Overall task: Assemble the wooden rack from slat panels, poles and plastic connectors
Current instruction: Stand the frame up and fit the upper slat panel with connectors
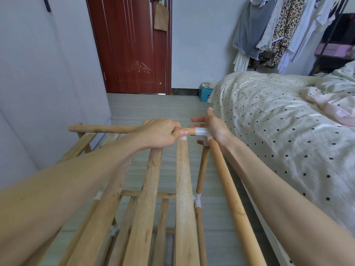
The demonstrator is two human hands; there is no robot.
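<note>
The half-built rack of pale wooden slats and round poles point(149, 189) stood on the grey wood-grain floor point(153, 106), beside the bed with the cream polka-dot cover point(269, 121). Its top slat panel ran away from the camera towards the far horizontal round wooden pole point(103, 129).

The left hand point(159, 133) was curled round that far pole, thumb lying along it and pointing at the translucent white plastic corner connector point(201, 131). The right hand point(213, 124) lay against the outer side of the connector with fingers straight and spread, bracing rather than gripping. The right-side round wooden rail point(224, 179) already met the connector from the near side, and a vertical pole dropped from it to a second white plastic joint point(197, 201) lower down.

The step in hand looked to be seating the far pole's end fully into the corner connector. To do it well, the left hand should push straight along the pole's axis while the right palm resisted squarely from the opposite face, so the socket did not twist on the side rail. Any tilt would likely jam the wood at the socket's mouth. Whether the pole was already fully home could not be told. The far left end of the pole showed no connector that I could make out, so that corner probably remained to be fitted.
</note>
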